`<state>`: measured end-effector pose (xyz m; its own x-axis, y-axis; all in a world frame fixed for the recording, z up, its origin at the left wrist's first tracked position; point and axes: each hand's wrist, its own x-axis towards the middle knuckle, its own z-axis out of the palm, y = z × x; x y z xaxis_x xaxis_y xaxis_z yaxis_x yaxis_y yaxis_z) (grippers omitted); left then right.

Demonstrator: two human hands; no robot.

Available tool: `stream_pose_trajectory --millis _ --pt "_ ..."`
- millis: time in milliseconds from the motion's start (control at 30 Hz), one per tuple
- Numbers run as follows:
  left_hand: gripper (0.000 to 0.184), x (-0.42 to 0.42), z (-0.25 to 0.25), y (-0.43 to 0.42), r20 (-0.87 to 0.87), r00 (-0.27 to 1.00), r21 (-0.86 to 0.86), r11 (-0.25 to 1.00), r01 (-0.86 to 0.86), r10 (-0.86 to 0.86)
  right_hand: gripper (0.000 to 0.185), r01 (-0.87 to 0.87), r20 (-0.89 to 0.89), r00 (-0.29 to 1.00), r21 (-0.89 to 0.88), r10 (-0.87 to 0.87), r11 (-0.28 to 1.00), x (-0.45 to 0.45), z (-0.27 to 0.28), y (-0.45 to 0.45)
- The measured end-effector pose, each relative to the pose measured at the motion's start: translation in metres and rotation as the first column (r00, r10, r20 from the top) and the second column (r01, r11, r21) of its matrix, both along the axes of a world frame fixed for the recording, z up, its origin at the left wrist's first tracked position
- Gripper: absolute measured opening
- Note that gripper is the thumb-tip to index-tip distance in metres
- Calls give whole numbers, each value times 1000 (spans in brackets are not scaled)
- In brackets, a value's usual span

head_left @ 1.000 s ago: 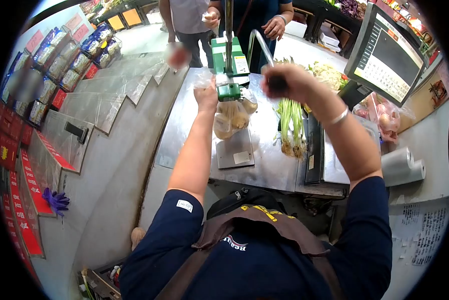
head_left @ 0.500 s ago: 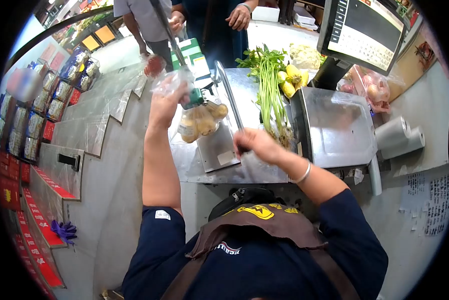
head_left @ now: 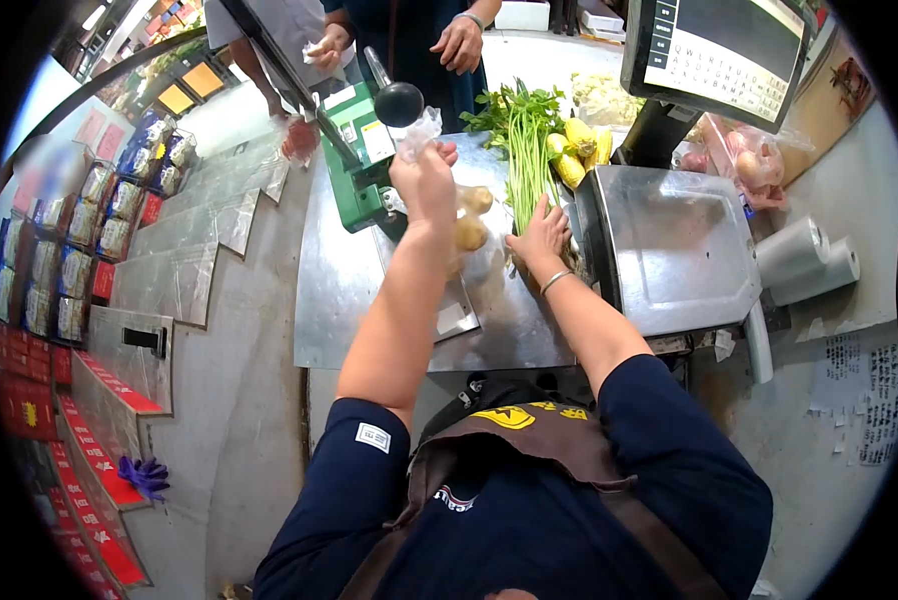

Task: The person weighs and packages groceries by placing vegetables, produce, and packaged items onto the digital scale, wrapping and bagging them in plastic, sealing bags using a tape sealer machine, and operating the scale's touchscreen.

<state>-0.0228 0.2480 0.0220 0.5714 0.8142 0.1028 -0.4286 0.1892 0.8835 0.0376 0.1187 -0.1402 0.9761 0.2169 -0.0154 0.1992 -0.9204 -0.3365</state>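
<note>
My left hand is closed on the gathered top of a clear plastic bag. Round tan produce hangs in the bag below my forearm, blurred and partly hidden. Just left of the bag stands a green machine with a metal post and a black-knobbed lever. My right hand is wrapped round the lower stalks of a bunch of leafy green stalks lying on the metal table.
Yellow vegetables lie right of the stalks, beside a metal scale under a monitor. Bagged onions and plastic rolls are farther right. Two people stand across the table. Stepped shelves line the left.
My right hand has let go of the lever and taken hold of the green stalks. The lever's knob has swung up. My left hand has moved right with the bag, away from the green machine.
</note>
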Motion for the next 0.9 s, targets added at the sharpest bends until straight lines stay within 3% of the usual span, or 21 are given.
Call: stream_pose_trajectory --millis 133,200,267,467,500,533,600,633,667,700,733,800,900 --pt "25 22 -23 -14 -117 990 -115 989 -89 75 105 21 -86 996 4 -21 1000 -9 -4 -1" --pt "23 28 -38 -16 -85 991 -14 994 -107 105 103 10 -192 981 22 -5 1000 -8 -2 -3" --pt "23 30 -47 -19 -40 989 100 986 -137 141 101 17 -158 987 50 -9 999 -1 -18 -2" --pt "31 15 -60 -20 -90 991 153 984 -89 103 89 88 -264 964 205 -31 975 15 -2 -7" --pt "32 14 -68 -19 -80 993 157 985 -77 90 80 117 -252 967 282 -44 952 20 0 -9" --pt "33 14 -76 -17 -83 991 261 962 -83 108 59 70 -195 981 360 2 930 31 -3 -13" --pt "36 9 -94 -11 -82 985 458 884 -98 152 36 132 -437 886 561 157 818 64 -20 -22" --pt "45 8 -105 -5 -111 977 515 852 -101 183 23 141 -380 908 669 174 730 63 2 -27" --pt "44 5 -103 -6 -140 973 450 887 -102 183 17 196 -457 858 713 235 674 58 44 -33" --pt "43 0 -99 -11 -168 970 382 918 -102 178 15 265 -528 798 741 291 617 70 54 -37" --pt "42 -7 -91 -16 -195 966 312 944 -103 170 14 241 -477 823 784 307 572 74 72 -38" --pt "44 -27 -62 -25 -340 925 339 940 -49 171 14 224 -438 808 847 393 483 76 119 -45" --pt "52 -43 -63 -24 -423 901 391 916 84 98 18 104 -366 812 857 455 505 66 196 -58"
